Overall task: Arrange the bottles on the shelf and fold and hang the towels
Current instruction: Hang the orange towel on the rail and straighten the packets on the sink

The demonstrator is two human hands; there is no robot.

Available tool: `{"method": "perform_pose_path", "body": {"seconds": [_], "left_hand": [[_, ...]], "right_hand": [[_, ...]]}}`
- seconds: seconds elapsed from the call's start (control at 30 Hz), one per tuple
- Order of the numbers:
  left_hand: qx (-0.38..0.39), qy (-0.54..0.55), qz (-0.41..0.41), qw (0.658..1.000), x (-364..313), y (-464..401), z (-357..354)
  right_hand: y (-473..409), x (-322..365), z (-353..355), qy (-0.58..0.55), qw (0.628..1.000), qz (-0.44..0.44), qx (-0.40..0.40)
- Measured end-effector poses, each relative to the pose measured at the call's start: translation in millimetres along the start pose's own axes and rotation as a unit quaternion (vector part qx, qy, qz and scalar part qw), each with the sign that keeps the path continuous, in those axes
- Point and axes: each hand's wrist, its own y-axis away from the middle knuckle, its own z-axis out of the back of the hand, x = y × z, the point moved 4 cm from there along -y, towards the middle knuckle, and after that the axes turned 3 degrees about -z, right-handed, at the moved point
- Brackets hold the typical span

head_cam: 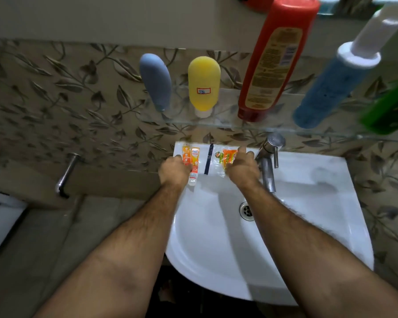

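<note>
A white sink (308, 226) fills the lower middle, its drain (246, 211) in the bowl and a steel tap (268, 161) at its back rim. Above it a glass shelf (228, 125) runs along the leaf-patterned wall (55, 99). On the shelf stand five bottles in a row: a grey-blue bottle (156, 81) at the left end, a yellow bottle (203, 84) beside it, cap down, then a tall red bottle (276, 60), a blue pump bottle (331, 88), and a green bottle (388, 109) partly cut off at the right edge. Both bare forearms reach over the sink to its back ledge. The left hand (174, 169) rests with curled fingers on two orange-and-white tubes (192, 162) lying side by side; whether it grips them I cannot tell. The right hand (241, 165) lies over a clear packet (225, 157) with orange print, fingers bent onto it, the grip unclear. A dark thin stick (208, 159) lies between tubes and packet. A steel wall spout (67, 173) sticks out left of the sink.
</note>
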Motion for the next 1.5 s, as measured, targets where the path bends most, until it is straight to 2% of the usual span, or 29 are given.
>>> {"method": "perform_pose_path", "body": {"seconds": [0.27,0.43,0.6,0.67,0.73,0.83,0.9,1.03,1.13,1.33,1.5], "left_hand": [[0.033,0.018,0.082,0.996,-4,-6,-9],[0.043,0.094,0.119,0.988,-1,-8,-8],[0.057,0.194,0.130,0.971,11,-7,-7],[0.058,0.276,0.129,0.951,19,-6,-8],[0.062,0.382,0.122,0.914,30,-6,-8],[0.066,0.481,0.101,0.869,57,-7,2],[0.072,0.513,0.090,0.851,87,-8,12],[0.094,0.520,0.086,0.845,155,-10,31],[0.131,0.532,0.087,0.832,198,-8,34],[0.190,0.518,0.122,0.825,273,3,15],[0.236,0.485,0.161,0.826,327,20,-34]], "right_hand": [[-17,-3,-10,-0.043,0.999,-0.011,0.014],[-23,-7,-15,-0.132,0.989,-0.060,0.026],[-21,-11,-21,-0.158,0.982,-0.094,0.032],[-17,-10,-22,-0.179,0.977,-0.099,0.052],[-10,-6,-26,-0.239,0.962,-0.106,0.073],[10,6,-28,-0.363,0.919,-0.122,0.089],[33,23,-29,-0.431,0.887,-0.126,0.106],[81,71,-36,-0.509,0.848,-0.110,0.098],[114,109,-53,-0.525,0.840,-0.090,0.103],[163,163,-125,-0.488,0.864,-0.061,0.106],[177,159,-216,-0.451,0.872,-0.127,0.140]]}}
